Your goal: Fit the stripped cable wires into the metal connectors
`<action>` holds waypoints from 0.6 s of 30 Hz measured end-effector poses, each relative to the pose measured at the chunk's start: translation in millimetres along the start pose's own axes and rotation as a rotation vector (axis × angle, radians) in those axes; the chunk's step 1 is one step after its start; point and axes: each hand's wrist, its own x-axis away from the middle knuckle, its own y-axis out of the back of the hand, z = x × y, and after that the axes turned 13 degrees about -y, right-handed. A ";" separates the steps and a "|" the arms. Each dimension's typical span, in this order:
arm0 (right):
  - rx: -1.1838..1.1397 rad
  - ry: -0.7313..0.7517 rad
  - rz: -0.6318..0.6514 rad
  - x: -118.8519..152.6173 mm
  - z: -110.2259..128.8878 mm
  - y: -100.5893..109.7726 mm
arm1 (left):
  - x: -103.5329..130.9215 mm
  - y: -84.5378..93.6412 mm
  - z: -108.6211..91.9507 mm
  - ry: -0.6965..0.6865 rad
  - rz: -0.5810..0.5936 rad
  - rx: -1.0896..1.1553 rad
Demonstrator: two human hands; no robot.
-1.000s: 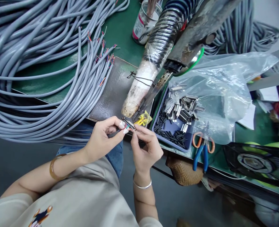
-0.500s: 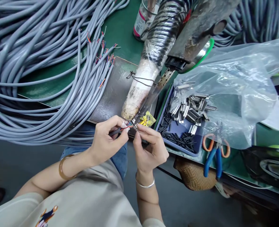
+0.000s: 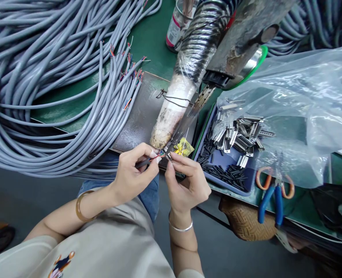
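My left hand [image 3: 134, 170] is closed, pinching the stripped end of a grey cable [image 3: 143, 162] whose thin coloured wires [image 3: 156, 156] fan out past the fingertips. Facing it, my right hand [image 3: 187, 179] pinches a small metal pin connector [image 3: 168, 155] between thumb and fingers. The wire ends meet the connector; whether each one is attached is too small to tell. Right above them comes the tip of a soldering iron [image 3: 204, 96], clamped pointing down. A white-wrapped duct end [image 3: 165, 119] hangs just behind my fingertips. Yellow scraps [image 3: 184, 146] lie close to my right fingers.
A bundle of grey cables [image 3: 101, 100] with bared ends covers the left. To the right, a blue tray [image 3: 237, 189] holds loose connectors [image 3: 243, 133] and black sleeves [image 3: 226, 173]. Cutters with orange-and-blue handles [image 3: 271, 200], a plastic bag [image 3: 289, 100] and a jar [image 3: 175, 27] are around it.
The whole view has shifted slightly, so the scene sits a little further right. Both hands keep their pinch on the wires and the connector, with little visible movement.
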 end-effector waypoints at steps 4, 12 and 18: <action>-0.021 -0.012 0.005 -0.6 -0.4 0.2 | -1.3 0.3 -2.7 0.060 -0.006 0.017; 0.010 0.025 -0.025 -7.1 6.4 -0.6 | -3.2 0.5 -4.9 0.022 -0.021 0.053; -0.027 -0.019 0.008 -3.6 3.6 0.4 | -2.2 1.8 -3.1 0.077 -0.010 0.081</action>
